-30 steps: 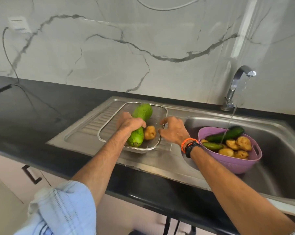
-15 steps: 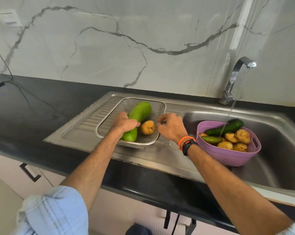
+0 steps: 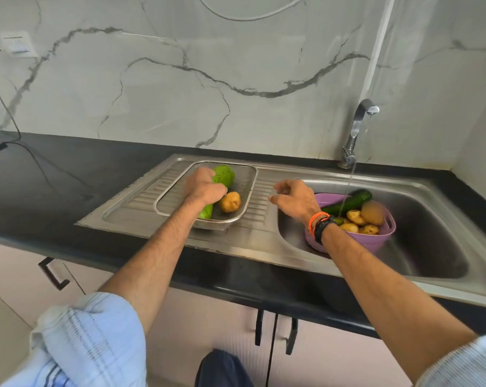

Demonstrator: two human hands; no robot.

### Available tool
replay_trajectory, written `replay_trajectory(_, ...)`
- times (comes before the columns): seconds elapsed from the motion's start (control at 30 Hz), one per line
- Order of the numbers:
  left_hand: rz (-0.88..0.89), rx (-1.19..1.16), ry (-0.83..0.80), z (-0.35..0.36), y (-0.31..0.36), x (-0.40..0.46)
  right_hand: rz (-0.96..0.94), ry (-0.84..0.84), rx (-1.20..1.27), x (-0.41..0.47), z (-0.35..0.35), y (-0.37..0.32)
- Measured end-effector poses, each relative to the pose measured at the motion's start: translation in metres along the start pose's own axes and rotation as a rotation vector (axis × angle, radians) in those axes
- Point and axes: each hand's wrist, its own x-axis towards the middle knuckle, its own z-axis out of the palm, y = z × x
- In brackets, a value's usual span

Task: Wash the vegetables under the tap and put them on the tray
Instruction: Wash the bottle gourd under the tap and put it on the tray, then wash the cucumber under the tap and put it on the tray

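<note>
**Gourd and potato in the tray, the rest in the basket**

We are resting our left hand on the big green gourd, fingers curled over its middle and gripping it. The gourd is lying lengthwise in the metal mesh tray, which is sitting on the ribbed draining board of the sink, toward the tabletop's back edge. One potato is lying in the tray just beside the gourd, on the side nearer the basin.

We are holding our right hand in the air between the tray and the basin, fingers loosely curled and holding nothing.

A purple basket is standing in the sink basin. In it we are seeing a dark green cucumber lying across the far side and several potatoes piled nearer us. Water is running from the tap in a thin stream down into the basket, landing on the cucumber.
</note>
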Motion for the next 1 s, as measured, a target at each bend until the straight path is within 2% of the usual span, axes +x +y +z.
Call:
replay_trajectory(0.2, 0.115, -0.173, -0.120, 0.041, 0.042, -0.028, 0.009, 0.089, 0.007, -0.017, -0.047, 0.033)
replay_trajectory(0.5, 0.104, -0.150, -0.402, 0.166, 0.076, -0.038, 0.155, 0.133, -0.050, -0.005, -0.103, 0.119)
replay_trajectory(0.87, 0.044, -0.107, -0.521, 0.275, 0.076, 0.005, 0.271, 0.129, -0.108, 0.041, -0.109, 0.203)
replay_trajectory(1.0, 0.049, -0.086, -0.555, 0.307, 0.082, 0.028, 0.290, 0.191, -0.123, 0.078, -0.110, 0.225)
